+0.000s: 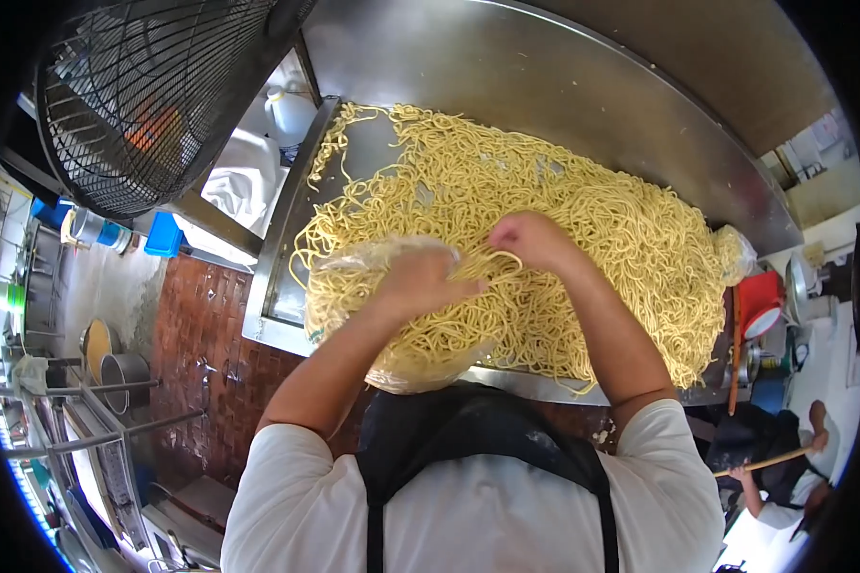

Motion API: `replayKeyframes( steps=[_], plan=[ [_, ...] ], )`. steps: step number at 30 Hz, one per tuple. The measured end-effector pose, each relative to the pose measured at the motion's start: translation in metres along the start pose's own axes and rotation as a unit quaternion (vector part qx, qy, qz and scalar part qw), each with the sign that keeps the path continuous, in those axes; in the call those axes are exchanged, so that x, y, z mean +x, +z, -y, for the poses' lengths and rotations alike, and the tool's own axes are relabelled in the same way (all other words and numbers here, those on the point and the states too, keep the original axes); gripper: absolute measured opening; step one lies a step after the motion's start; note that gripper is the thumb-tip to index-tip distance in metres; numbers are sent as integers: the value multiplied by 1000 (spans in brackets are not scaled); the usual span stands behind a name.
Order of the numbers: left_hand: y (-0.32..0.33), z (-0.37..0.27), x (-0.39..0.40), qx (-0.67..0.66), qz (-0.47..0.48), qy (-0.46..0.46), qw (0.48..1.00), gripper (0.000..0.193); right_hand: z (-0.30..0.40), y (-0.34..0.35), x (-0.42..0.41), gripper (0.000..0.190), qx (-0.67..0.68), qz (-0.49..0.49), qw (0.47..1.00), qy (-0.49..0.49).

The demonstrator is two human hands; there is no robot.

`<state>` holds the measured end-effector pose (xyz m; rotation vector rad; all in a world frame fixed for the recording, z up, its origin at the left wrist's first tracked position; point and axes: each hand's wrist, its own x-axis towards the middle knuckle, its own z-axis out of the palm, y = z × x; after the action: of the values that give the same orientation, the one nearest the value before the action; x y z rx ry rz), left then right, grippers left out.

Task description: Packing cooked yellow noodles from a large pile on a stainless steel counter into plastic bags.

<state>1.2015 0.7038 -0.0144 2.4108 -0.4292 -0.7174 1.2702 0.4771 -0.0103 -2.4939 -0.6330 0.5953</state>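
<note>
A broad heap of yellow noodles (616,236) covers most of a metal tray table (373,143) before me. At its near left edge lies a clear plastic bag (401,378), bulging with noodles, its mouth facing right. My left hand (419,281), blurred, grips the bag's upper edge, with the thumb apart over the noodles at the mouth. Just right of the mouth, my right hand (534,240) hovers low over the heap with its fingers curled. Loose strands loop below its palm; whether the fingers hold any is hidden.
A black wire fan guard (150,107) looms at upper left. A tall metal splash panel (530,64) backs the table. Steel pots (125,383) stand at left near a metal rack (115,430). At lower right a person (767,458) holds a wooden pole (767,460).
</note>
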Motion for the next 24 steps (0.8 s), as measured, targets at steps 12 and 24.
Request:
replayKeyframes(
  steps=[12,24],
  plan=[
    [65,16,-24,98,-112,90,985,68,-2,31,179,30,-202,37,944,257],
    [67,27,-27,67,-141,122,980,68,-20,17,173,40,-55,-55,983,167]
  ],
)
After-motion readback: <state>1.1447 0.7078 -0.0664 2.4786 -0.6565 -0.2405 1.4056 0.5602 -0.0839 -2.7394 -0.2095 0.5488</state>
